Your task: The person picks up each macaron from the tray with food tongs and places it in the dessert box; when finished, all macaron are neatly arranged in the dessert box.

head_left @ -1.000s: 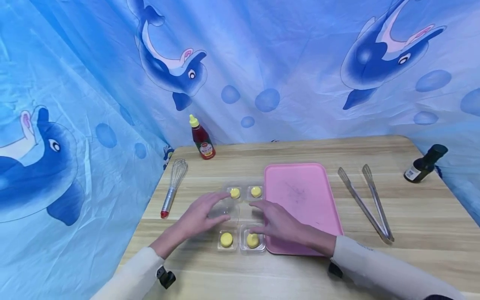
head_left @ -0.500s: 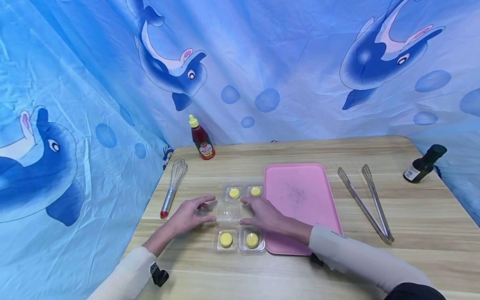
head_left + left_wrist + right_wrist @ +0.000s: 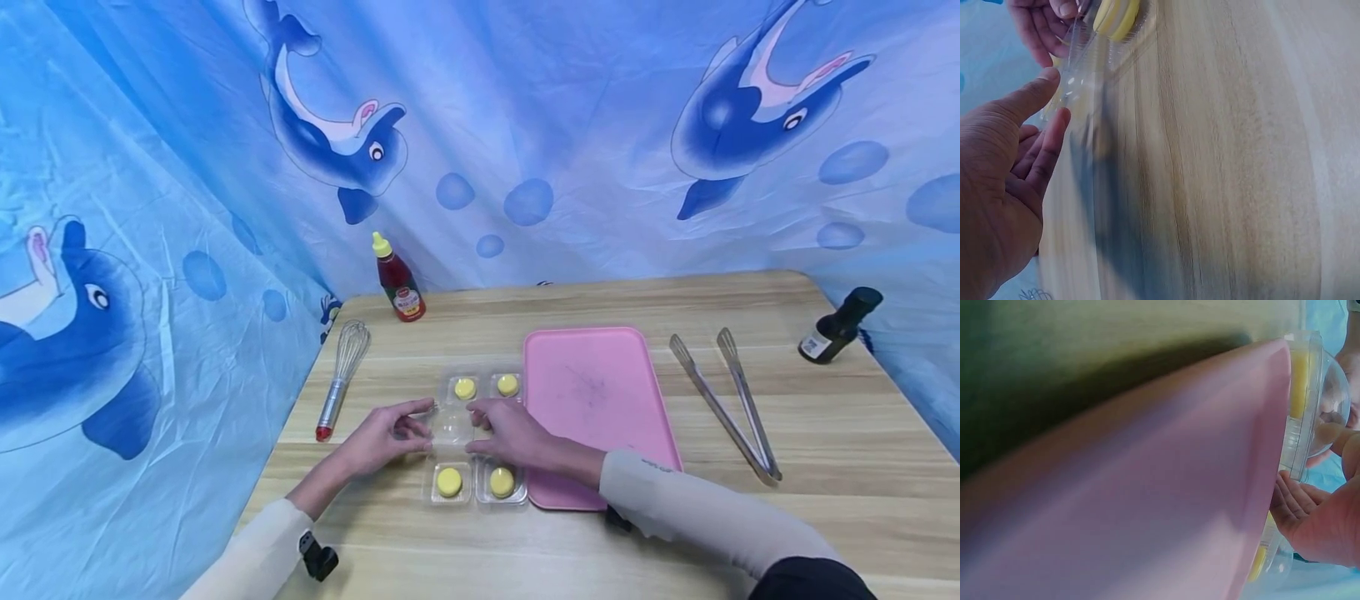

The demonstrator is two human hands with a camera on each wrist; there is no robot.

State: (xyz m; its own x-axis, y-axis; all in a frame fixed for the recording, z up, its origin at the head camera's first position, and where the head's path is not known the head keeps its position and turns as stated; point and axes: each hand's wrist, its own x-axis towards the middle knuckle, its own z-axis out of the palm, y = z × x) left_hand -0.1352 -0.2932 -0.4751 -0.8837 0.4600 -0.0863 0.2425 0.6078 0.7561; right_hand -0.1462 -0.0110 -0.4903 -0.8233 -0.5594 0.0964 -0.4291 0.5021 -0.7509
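A clear domed plastic lid (image 3: 452,425) lies between my hands among several clear boxes. My left hand (image 3: 380,436) holds its left side, thumb and forefinger at the near and far corners. On the opposite side my right hand (image 3: 512,432) has thumb and forefinger at the edge, other fingers loosely bent. A yellow macaron sits in each nearby box: front left macaron (image 3: 449,482), front right macaron (image 3: 502,482), back left macaron (image 3: 465,388) and back right macaron (image 3: 507,384). In the right wrist view, my right thumb (image 3: 1330,433) overlaps the dome.
A pink tray (image 3: 592,400) lies right of the boxes, under my right forearm. Metal tongs (image 3: 727,408) lie farther right, near a dark bottle (image 3: 838,327). At left are a whisk (image 3: 342,375) and a red sauce bottle (image 3: 400,281). A printed dolphin curtain (image 3: 480,142) hangs behind.
My hands first drew back from over the boxes, uncovering the lid. The left hand then moved right to its edge and the right hand moved left. The macarons and boxes stay in place.
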